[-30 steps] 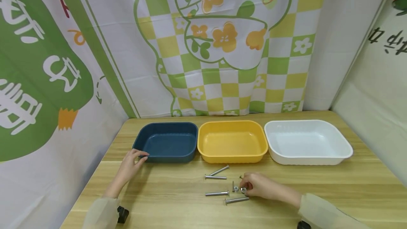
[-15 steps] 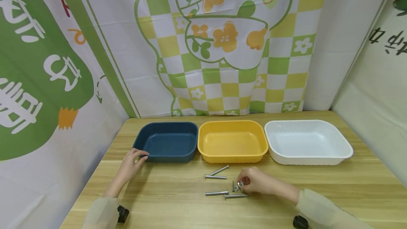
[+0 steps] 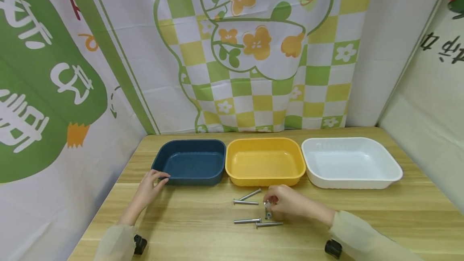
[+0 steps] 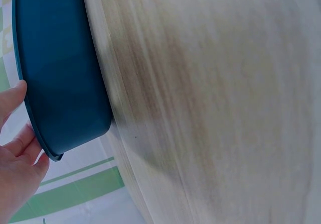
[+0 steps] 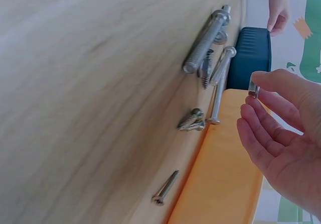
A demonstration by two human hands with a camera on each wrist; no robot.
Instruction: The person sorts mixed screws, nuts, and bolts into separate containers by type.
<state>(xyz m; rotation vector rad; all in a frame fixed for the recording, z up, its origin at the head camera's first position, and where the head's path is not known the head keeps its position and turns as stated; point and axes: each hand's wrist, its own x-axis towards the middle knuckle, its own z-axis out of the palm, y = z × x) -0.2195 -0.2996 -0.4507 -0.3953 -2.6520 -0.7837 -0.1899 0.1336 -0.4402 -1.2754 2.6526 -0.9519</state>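
Observation:
Above the loose hardware, my right hand [image 3: 291, 202] pinches a small silver nut [image 5: 253, 87] between thumb and fingertip; its other fingers are loosely bent. Beneath and left of it lie a small screw [image 3: 266, 212] and another nut [image 3: 269, 215]. Several long bolts [image 3: 247, 220] rest on the table close by. The right wrist view also shows short screws [image 5: 190, 121] and one screw [image 5: 165, 188] apart from them. At the far left, my left hand [image 3: 146, 190] holds the front left corner rim of the dark blue tray [image 4: 65, 78].
A yellow tray [image 3: 264, 181] and a white tray [image 3: 353, 183] stand in a row to the right of the blue one. The wooden table [image 3: 195, 228] reaches back to a patterned cloth [image 3: 253, 104], with cloth walls at both sides.
My right hand has moved left and slightly away from me, carrying the nut over the small screw. One front bolt has shifted slightly. The left hand stays at the blue tray.

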